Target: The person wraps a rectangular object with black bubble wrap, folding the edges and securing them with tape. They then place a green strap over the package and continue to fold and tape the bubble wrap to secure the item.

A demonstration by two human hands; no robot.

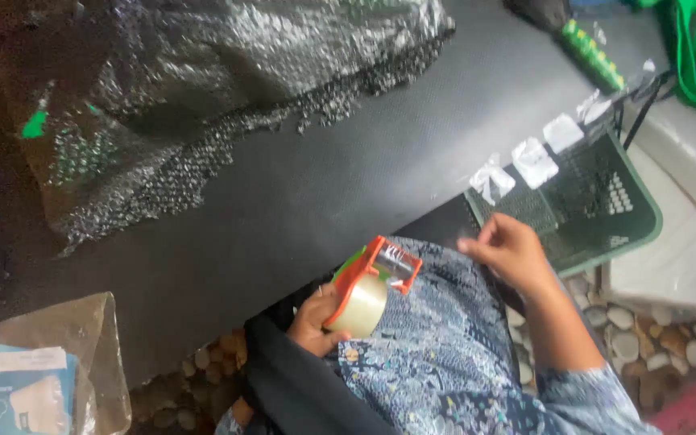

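My left hand grips an orange tape dispenser loaded with a roll of clear tape, held over my lap near the edge of the dark table. To the right, my right hand hovers with thumb and fingertips pinched together at about the dispenser's height; whether a strip of clear tape is between them cannot be made out. A blue patterned garment covers my lap beneath both hands.
A large sheet of bubble wrap lies on the table's far left. A green mesh basket with small white packets on its rim stands right. A plastic-wrapped blue and white box sits bottom left. Pebbles cover the ground.
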